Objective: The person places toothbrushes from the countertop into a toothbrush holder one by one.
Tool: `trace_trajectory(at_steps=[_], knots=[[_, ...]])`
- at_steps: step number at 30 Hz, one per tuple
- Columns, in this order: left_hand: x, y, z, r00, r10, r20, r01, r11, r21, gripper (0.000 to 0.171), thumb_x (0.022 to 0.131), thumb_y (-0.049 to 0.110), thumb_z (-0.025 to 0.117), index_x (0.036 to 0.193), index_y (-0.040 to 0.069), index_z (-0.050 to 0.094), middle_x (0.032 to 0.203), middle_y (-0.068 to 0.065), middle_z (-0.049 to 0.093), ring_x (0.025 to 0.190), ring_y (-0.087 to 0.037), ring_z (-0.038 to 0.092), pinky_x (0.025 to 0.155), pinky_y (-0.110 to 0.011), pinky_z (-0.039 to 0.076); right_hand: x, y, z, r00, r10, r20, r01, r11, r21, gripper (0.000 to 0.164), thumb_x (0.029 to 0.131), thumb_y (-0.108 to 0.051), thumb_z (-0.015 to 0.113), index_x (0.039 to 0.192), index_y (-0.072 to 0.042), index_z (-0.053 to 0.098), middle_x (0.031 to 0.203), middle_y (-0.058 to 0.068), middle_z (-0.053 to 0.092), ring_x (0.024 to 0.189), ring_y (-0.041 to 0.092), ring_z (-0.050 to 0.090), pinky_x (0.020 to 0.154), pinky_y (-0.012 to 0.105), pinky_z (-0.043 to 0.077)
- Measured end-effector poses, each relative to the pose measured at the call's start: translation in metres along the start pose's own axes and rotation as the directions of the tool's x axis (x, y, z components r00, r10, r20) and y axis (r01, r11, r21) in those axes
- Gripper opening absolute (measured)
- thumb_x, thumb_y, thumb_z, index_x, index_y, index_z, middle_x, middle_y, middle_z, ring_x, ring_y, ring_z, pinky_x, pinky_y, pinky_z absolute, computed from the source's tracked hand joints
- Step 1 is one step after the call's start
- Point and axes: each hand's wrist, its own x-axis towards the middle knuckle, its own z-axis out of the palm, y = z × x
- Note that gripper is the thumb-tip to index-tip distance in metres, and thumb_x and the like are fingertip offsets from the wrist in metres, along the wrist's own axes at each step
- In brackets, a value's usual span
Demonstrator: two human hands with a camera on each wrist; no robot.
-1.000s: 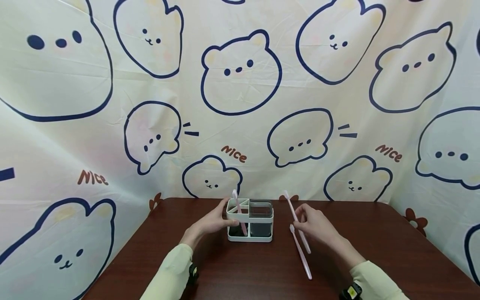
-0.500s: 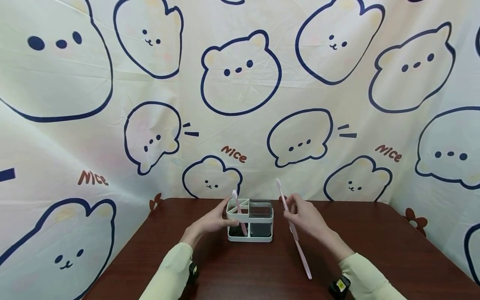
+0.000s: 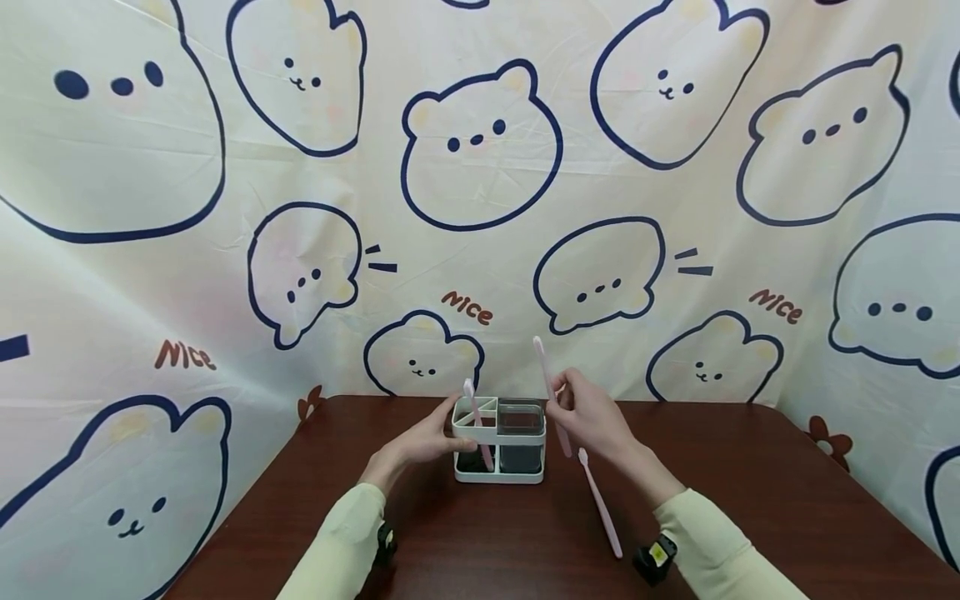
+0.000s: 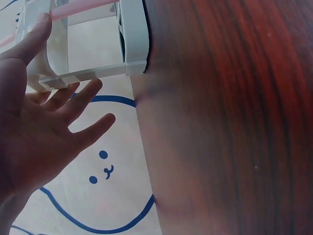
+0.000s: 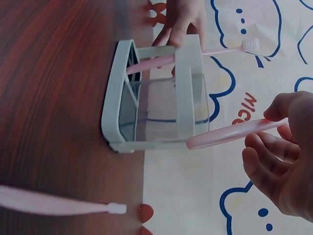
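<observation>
A pale toothbrush holder (image 3: 498, 478) with a clear cup (image 3: 521, 417) in its right half stands on the table. One pink toothbrush (image 3: 480, 425) leans in its left compartment, bristles up. My left hand (image 3: 423, 433) grips the holder's upper left frame, thumb in front; in the left wrist view that hand (image 4: 44, 117) has its other fingers spread at the side. My right hand (image 3: 592, 412) pinches a second toothbrush (image 3: 545, 367) by the handle, head up, just right of the holder. In the right wrist view its handle end (image 5: 210, 137) points at the holder's upper rim.
A third pink toothbrush (image 3: 602, 508) lies on the brown wooden table (image 3: 480, 550), right of the holder and below my right hand. A cream cloth (image 3: 480, 275) printed with cartoon animals hangs directly behind the table.
My right hand has carried its toothbrush up and left, from above the lying toothbrush to beside the holder. The left hand and holder have stayed in place.
</observation>
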Motion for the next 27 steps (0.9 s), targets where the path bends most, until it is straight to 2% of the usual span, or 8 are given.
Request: trace_trajectory(at_steps=[8,15,20,27], knots=[[0.000,-0.003,0.002,1.000,-0.013,0.025,0.014,1.000,-0.027,0.086,0.086,0.026,0.078,0.154,0.023,0.024,0.132,-0.010,0.055,0.115,-0.025,0.056,0.112,-0.061,0.034,0.007,-0.018,0.016,1.000,0.001,-0.014,0.000,0.999,0.044,0.015,0.093,-0.017,0.065,0.103,-0.014,0.056,0.068,0.002,0.059,0.053,0.015,0.054,0.044,0.026,0.043],[0.002,-0.001,0.002,0.999,0.009,0.036,-0.007,0.999,-0.040,0.084,0.089,0.024,0.076,0.154,0.021,0.024,0.142,-0.011,0.045,0.125,-0.028,0.048,0.114,-0.061,0.029,0.016,-0.033,0.025,0.998,-0.044,-0.048,0.046,0.998,0.039,0.012,0.092,-0.018,0.064,0.101,-0.014,0.056,0.071,0.000,0.062,0.057,0.013,0.057,0.048,0.028,0.046],[0.003,0.003,0.006,0.999,-0.002,0.053,0.003,1.000,-0.017,0.089,0.088,0.030,0.076,0.156,0.024,0.019,0.149,-0.012,0.037,0.131,-0.030,0.042,0.114,-0.064,0.027,0.018,-0.037,0.027,0.996,-0.033,-0.077,0.037,0.998,0.044,0.009,0.092,-0.017,0.063,0.098,-0.015,0.056,0.072,-0.001,0.063,0.059,0.014,0.057,0.048,0.029,0.046],[0.002,0.001,0.001,1.000,-0.016,0.021,0.016,1.000,-0.001,0.086,0.088,0.029,0.076,0.155,0.025,0.022,0.148,-0.010,0.041,0.130,-0.029,0.044,0.114,-0.061,0.030,0.025,-0.047,0.037,0.995,-0.049,-0.087,0.054,0.997,0.050,0.008,0.092,-0.020,0.062,0.097,-0.017,0.057,0.074,-0.002,0.063,0.061,0.012,0.057,0.051,0.028,0.047]])
